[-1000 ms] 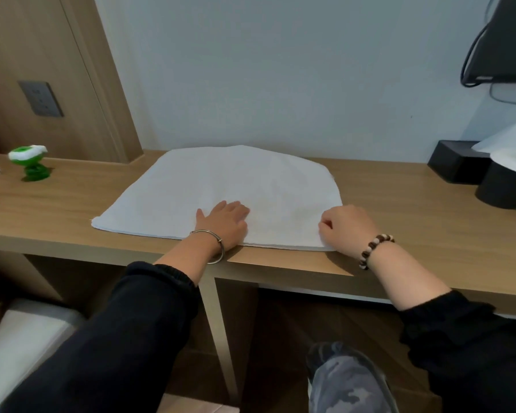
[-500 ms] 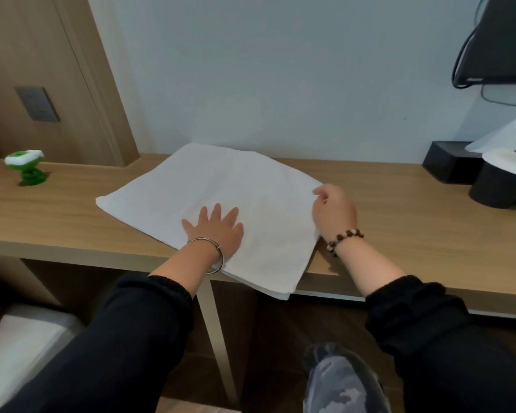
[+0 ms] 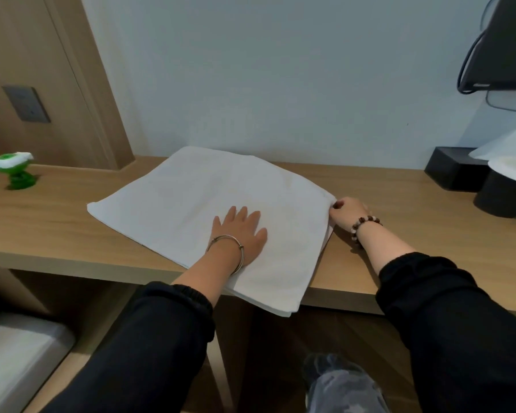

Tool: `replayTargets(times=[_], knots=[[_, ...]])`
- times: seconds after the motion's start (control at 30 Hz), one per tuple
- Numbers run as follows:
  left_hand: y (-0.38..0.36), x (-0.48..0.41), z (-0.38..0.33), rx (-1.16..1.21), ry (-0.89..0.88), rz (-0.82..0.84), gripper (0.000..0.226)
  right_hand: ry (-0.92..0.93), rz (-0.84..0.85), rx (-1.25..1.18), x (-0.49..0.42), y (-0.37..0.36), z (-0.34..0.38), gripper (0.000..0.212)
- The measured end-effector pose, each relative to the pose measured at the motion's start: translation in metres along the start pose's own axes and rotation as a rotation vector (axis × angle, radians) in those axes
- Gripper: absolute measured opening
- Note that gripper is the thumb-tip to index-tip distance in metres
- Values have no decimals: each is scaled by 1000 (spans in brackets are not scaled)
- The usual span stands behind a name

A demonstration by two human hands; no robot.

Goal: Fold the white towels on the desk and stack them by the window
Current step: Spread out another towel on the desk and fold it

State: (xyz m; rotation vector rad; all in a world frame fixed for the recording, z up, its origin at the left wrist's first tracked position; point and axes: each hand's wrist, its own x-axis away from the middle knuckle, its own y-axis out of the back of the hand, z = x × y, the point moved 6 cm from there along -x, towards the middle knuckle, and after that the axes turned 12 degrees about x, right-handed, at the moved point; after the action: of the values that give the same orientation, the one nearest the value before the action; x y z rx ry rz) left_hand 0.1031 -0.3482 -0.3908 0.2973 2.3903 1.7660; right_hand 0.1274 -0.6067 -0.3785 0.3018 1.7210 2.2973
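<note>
Right grip (image 3: 347,214) apparently pinching towel (image 3: 191,204) corner, left grip (image 3: 242,234) flat

1. The white towel (image 3: 191,204) is a plain folded square, flat and smooth, with layered edges showing at its near corner.
2. It lies askew on the wooden desk (image 3: 399,210), one corner hanging over the front edge.
3. The left hand (image 3: 242,234) rests flat on its near half; the right hand (image 3: 344,213) pinches its right-hand corner.
</note>
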Motion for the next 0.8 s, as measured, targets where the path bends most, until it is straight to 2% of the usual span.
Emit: replayTargets(times=[0.1, 0.23, 0.47, 0.57, 0.63, 0.7, 0.77, 0.8], knots=[[1, 1, 0, 19, 6, 3, 58, -14, 9, -39, -5, 1, 3, 37], [3, 3, 0, 43, -4, -5, 58, 22, -26, -191, -18, 4, 2, 21], [4, 3, 1, 68, 3, -19, 57, 49, 25, -336, -33, 8, -4, 17], [4, 3, 3, 86, 10, -23, 56, 3, -100, -520, -36, 14, -17, 12], [4, 2, 3, 106, 11, -29, 56, -51, -258, -542, -35, 20, -32, 15], [4, 2, 3, 116, 6, -39, 56, -80, -326, -525, -36, 24, -37, 15], [4, 2, 3, 121, 7, -41, 56, -54, -235, -540, -42, 19, -33, 10], [4, 2, 3, 122, 10, -43, 56, -48, -154, -595, -45, 17, -29, 16]])
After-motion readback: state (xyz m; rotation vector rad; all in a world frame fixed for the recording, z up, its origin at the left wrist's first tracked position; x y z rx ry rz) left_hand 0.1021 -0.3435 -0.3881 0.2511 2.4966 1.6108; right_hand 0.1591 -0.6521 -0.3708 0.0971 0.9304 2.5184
